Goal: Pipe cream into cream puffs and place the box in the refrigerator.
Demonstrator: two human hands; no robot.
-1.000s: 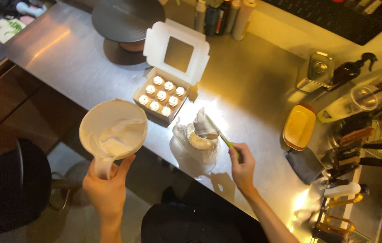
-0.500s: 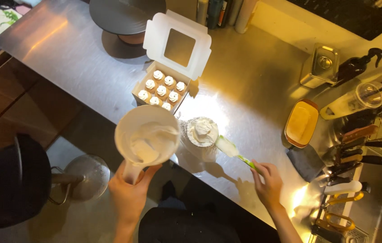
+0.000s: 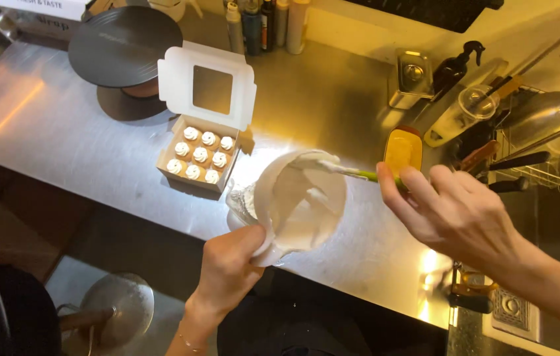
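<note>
My left hand [image 3: 227, 270] grips the handle of a white jug [image 3: 300, 204] smeared inside with white cream, tilted over a clear cup [image 3: 240, 201] that shows just behind its left edge. My right hand [image 3: 458, 214] holds a green-handled spatula [image 3: 342, 170] whose white blade rests on the jug's far rim. An open white box [image 3: 197, 158] holding several cream-topped cupcakes sits on the steel counter [image 3: 62, 138] just left of the jug.
A black cake turntable [image 3: 125, 46] stands at the back left. Bottles [image 3: 267, 23] line the back wall. A yellow container [image 3: 402, 148] lies right of the jug, with a dish rack and utensils [image 3: 530, 145] beyond. A stool [image 3: 9, 323] is below the counter edge.
My left hand has carried the jug rightward and tipped it over the cup. My right hand has brought the spatula up from beside the cup to the jug's rim.
</note>
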